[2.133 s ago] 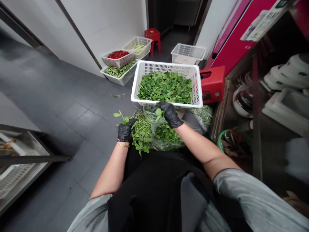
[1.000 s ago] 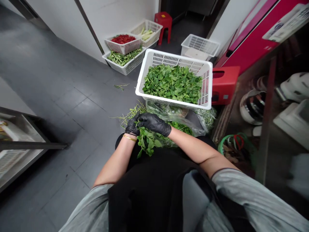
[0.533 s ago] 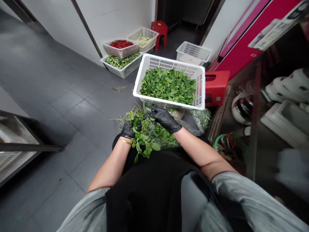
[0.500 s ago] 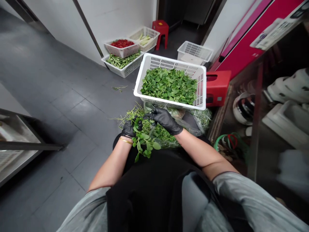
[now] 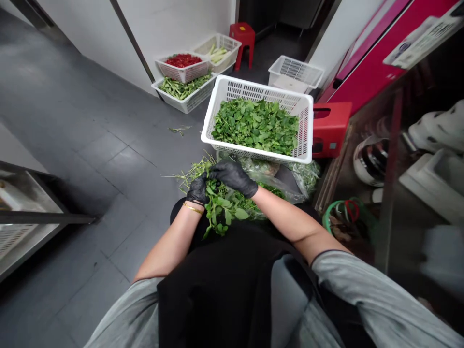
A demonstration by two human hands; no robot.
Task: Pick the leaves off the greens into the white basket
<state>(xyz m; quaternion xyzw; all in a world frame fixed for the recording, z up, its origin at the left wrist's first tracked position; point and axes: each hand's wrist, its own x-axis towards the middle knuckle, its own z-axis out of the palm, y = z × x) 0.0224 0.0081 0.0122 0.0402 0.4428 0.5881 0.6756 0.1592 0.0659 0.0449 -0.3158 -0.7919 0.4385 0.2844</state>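
Both my hands wear black gloves and meet over my lap. My left hand (image 5: 197,189) is closed round a bunch of leafy green stems (image 5: 222,212) that hangs toward my black apron. My right hand (image 5: 232,176) pinches at the top of that same bunch, its fingers curled on the leaves. Just beyond them stands a white slatted basket (image 5: 306,130) filled with picked green leaves (image 5: 256,125). A clear plastic bag of greens (image 5: 282,186) lies under the basket's near edge. Bare stems (image 5: 194,170) are piled on the floor to the left of my hands.
Against the far wall sit white baskets of red chillies (image 5: 183,61), green beans (image 5: 179,88) and pale stalks (image 5: 218,50), plus an empty basket (image 5: 295,72). A red stool (image 5: 331,128) stands right of the leaf basket. Metal shelving (image 5: 32,212) is at left, a cluttered shelf at right.
My right hand came back from the basket's near edge to the bunch in my left hand. Over the last half second both hands drew closer together on the stems.
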